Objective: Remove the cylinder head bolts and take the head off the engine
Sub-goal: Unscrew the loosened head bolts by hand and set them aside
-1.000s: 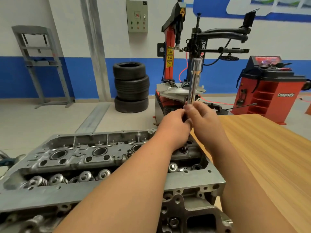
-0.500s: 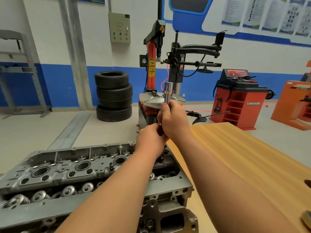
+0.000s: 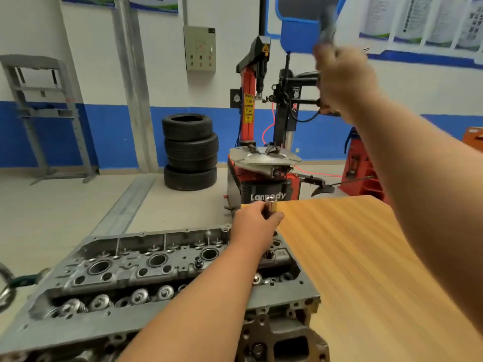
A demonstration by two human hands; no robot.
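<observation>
**Cylinder head** (image 3: 162, 259): grey cast metal. Lies flat at the left end of the wooden bench (image 3: 366, 257), open top facing up. 3 round bores show along its middle, and a row of valve springs (image 3: 136, 296) along the near side. A darker casting (image 3: 282, 340) sits under its near right corner.

**Left hand** (image 3: 254, 220): over the far right end of the cylinder head. The grip is closed round a short chrome socket (image 3: 270, 205), held upright with its top showing above the fingers.

**Right hand** (image 3: 342, 77): raised high, well apart from the head, and blurred. The grip is curled round a grey metal tool (image 3: 326, 24) that points upward. The kind of tool cannot be told.

**Surroundings**: a stack of tyres (image 3: 190, 152) on the floor by the blue-and-white wall, a red and black tyre changer (image 3: 264, 142) just beyond the bench, and a grey control box (image 3: 200, 48) on the wall.
</observation>
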